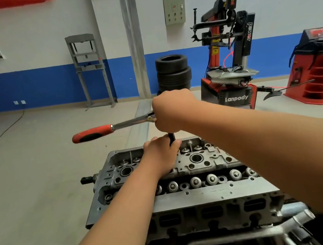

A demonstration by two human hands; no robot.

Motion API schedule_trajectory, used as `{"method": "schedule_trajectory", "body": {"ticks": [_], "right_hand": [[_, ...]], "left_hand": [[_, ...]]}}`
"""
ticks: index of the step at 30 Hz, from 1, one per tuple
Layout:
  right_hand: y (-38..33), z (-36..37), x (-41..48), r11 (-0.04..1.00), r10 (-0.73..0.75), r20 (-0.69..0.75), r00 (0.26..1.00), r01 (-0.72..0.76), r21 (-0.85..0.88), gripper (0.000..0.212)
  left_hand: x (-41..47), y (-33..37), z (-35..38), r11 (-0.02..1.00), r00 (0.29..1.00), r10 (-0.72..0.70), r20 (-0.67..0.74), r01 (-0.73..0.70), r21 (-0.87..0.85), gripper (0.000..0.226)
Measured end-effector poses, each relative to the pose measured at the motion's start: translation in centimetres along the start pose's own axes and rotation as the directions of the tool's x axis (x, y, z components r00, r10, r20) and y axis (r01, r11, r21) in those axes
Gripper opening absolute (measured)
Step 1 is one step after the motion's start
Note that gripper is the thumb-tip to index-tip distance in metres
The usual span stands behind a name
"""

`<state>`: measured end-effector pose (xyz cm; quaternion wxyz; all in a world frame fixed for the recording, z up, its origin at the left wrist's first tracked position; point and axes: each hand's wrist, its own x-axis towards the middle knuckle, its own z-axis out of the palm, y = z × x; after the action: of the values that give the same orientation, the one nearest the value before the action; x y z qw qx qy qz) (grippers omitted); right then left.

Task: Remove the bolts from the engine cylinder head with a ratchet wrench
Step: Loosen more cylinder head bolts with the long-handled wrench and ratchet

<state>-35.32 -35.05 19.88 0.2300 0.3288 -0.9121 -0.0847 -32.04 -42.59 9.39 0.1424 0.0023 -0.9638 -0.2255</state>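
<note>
A grey metal cylinder head sits in front of me, with rows of valve springs and spark plug wells. A ratchet wrench with a red and black handle sticks out to the left, above the head's far edge. My right hand is closed over the ratchet's head end. Below it a black socket extension runs down toward the cylinder head. My left hand grips the lower part of that extension at the far rim. The bolt under the socket is hidden by my hands.
A stack of tyres stands by the blue and white wall. A red and black tyre changer is at the right, a red wheel balancer beyond it. A grey press frame stands at the left. Metal pipes lie at bottom right.
</note>
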Motion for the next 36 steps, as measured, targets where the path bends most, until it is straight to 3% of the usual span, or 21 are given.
{"method": "schedule_trajectory", "body": {"ticks": [4, 10, 15, 18, 22, 26, 28, 30, 32, 34, 36], "right_hand": [[0.5, -1.5, 0.6, 1.000, 0.010, 0.008, 1.000, -0.010, -0.024, 0.016], [-0.2, -0.3, 0.0, 0.997, -0.037, 0.062, 0.997, 0.040, -0.058, 0.021], [0.4, -1.2, 0.7, 0.998, -0.020, -0.074, 0.997, 0.016, -0.053, 0.021], [0.5, -1.0, 0.5, 0.999, -0.011, -0.062, 0.998, 0.009, -0.032, 0.019], [1.1, -0.6, 0.1, 0.999, 0.043, 0.037, 0.998, -0.044, 0.028, 0.015], [2.9, -3.8, 1.3, 0.996, 0.082, -0.080, 0.993, -0.079, 0.040, 0.009], [3.3, -5.4, 1.7, 0.996, 0.076, -0.107, 0.991, -0.070, 0.056, 0.013], [2.7, -5.8, 1.8, 0.994, 0.065, -0.091, 0.994, -0.057, 0.088, 0.012], [1.5, -5.1, 1.9, 0.992, 0.054, -0.089, 0.995, -0.042, 0.123, 0.011], [0.0, -4.1, 2.3, 0.978, 0.059, -0.075, 0.995, -0.043, 0.205, 0.014], [-1.5, -3.0, 2.7, 0.938, 0.087, -0.032, 0.996, -0.071, 0.341, 0.018]], "left_hand": [[-0.2, 0.0, -0.4, 0.973, 0.999, -0.017, -0.046, 0.006, -0.232, 0.035], [-0.1, -0.6, -0.3, 0.947, 0.999, -0.006, -0.051, -0.011, -0.320, 0.033], [-0.1, 0.0, -0.7, 0.919, 0.985, -0.005, -0.171, -0.063, -0.388, 0.027], [0.0, -0.2, -0.8, 0.927, 0.991, -0.005, -0.134, -0.046, -0.371, 0.025], [0.2, -0.4, -0.2, 0.975, 1.000, 0.007, 0.004, -0.006, -0.222, 0.027], [0.1, -0.2, 0.1, 0.963, 1.000, -0.003, 0.008, 0.005, -0.270, 0.012], [-0.3, -0.3, -0.1, 0.925, 1.000, -0.014, -0.014, 0.008, -0.380, 0.020], [-0.6, -0.5, -0.9, 0.821, 0.994, -0.063, -0.094, -0.002, -0.571, 0.033], [-0.7, -1.0, -2.1, 0.736, 0.985, -0.100, -0.138, -0.020, -0.677, 0.030], [-0.4, -1.8, -4.0, 0.715, 0.989, -0.116, -0.087, 0.023, -0.699, 0.016], [-0.4, -3.0, -6.1, 0.757, 0.991, -0.126, -0.035, 0.074, -0.650, 0.010]]}}
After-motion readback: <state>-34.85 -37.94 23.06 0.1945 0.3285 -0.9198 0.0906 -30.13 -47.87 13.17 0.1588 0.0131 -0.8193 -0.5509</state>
